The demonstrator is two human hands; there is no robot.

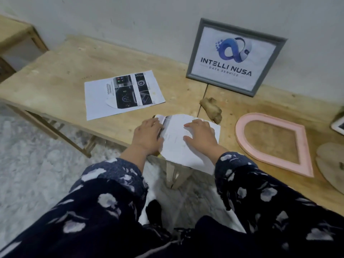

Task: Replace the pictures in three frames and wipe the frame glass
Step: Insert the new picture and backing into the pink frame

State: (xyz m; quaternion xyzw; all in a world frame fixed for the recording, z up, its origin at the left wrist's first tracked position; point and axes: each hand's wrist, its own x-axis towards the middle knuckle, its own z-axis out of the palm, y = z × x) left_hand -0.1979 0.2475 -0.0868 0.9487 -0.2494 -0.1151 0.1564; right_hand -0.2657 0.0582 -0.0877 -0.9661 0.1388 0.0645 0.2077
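One grey frame [235, 57] leans against the wall with a logo print in it — likely finished. The pink arched frame [273, 143] lies flat on the table [55, 71], apparently empty. At the table's near edge, the left hand [149, 135] and right hand [202, 134] press flat, fingers spread, on a cut sheet [178, 146]. Another printed page [122, 94] waits nearby — wiping seems still ahead.
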